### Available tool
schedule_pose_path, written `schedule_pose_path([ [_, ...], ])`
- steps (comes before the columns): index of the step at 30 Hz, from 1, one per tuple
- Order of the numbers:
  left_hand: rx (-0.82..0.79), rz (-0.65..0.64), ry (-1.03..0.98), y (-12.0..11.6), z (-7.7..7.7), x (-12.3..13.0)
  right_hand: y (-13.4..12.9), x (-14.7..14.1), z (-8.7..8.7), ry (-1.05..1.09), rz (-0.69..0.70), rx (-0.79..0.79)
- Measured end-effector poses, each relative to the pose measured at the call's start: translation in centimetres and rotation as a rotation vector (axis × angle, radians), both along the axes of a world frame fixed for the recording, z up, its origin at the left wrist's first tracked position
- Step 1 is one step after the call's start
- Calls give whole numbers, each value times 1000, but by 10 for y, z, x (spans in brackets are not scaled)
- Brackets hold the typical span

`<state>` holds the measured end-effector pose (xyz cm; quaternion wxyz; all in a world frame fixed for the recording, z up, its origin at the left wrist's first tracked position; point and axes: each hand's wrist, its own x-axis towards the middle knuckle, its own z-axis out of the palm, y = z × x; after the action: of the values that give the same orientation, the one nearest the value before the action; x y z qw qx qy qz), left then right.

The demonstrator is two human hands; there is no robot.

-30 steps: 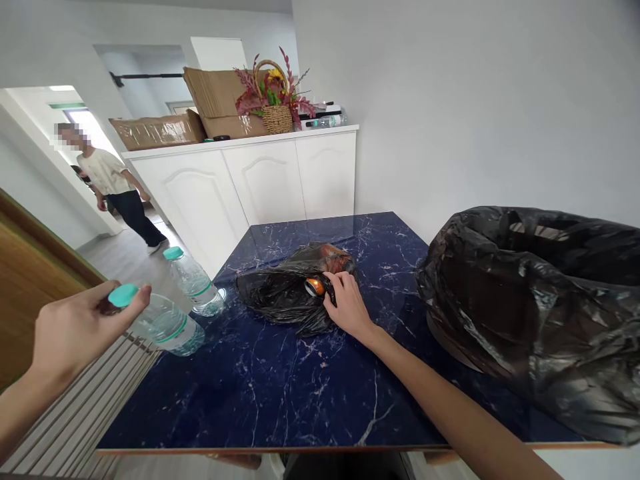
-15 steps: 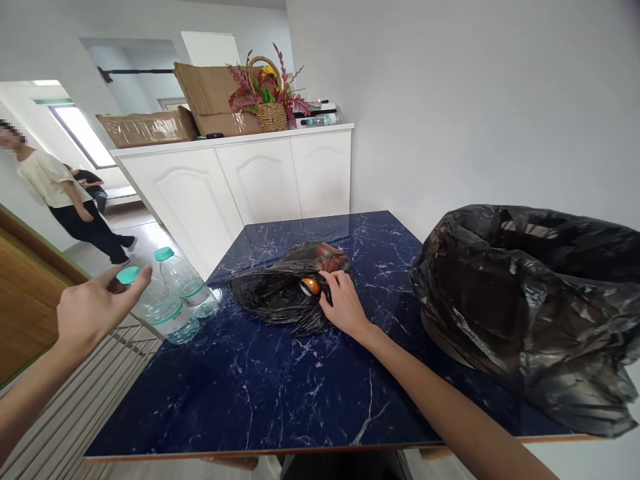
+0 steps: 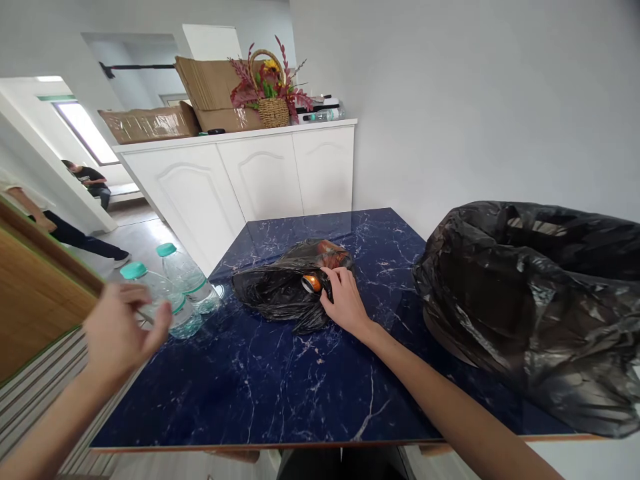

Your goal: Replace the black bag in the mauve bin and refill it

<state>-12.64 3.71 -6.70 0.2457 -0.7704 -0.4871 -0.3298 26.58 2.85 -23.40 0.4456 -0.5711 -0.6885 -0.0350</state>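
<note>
My left hand [image 3: 120, 327] is slightly blurred, thumb and fingers apart, in front of two clear water bottles with teal caps. The nearer bottle [image 3: 180, 310] and the farther bottle [image 3: 186, 273] stand upright at the table's left edge. My right hand [image 3: 345, 303] is closed on the rim of a small black plastic bag [image 3: 273, 293] lying on its side mid-table. At the bag's mouth, by my right fingertips, an orange can [image 3: 312, 283] shows one end. Something reddish-orange shows through the thin bag behind it; its kind is unclear.
A large bin lined with a black bag [image 3: 485, 320] stands on the right of the blue marbled table [image 3: 260, 393]. Behind is a white cabinet [image 3: 260, 173] bearing cardboard boxes [image 3: 150, 125] and a flower basket [image 3: 273, 113]. Two people are at the far left, one walking, one seated.
My left hand has let go of the nearer bottle's cap and moved right and down. My right hand stays on the bag. The walking person has moved left, partly out of view.
</note>
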Motion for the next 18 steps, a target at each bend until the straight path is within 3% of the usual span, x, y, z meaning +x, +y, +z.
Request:
schedule_pose_path([
  [2, -130, -302, 166, -6, -16, 31, 0, 1, 0, 4, -21, 8],
  [6, -361, -496, 173, -2, -49, 101, 3, 5, 0, 9, -69, 19],
  [9, -513, -517, 36, 17, -76, 145, 5, 10, 0, 12, -111, 17],
  [13, -540, -477, -72, 46, -108, 192, 9, 18, -2, 8, -156, -9],
  [18, -562, -422, -196, 65, -130, 233, 15, 26, -10, 13, -190, -65],
])
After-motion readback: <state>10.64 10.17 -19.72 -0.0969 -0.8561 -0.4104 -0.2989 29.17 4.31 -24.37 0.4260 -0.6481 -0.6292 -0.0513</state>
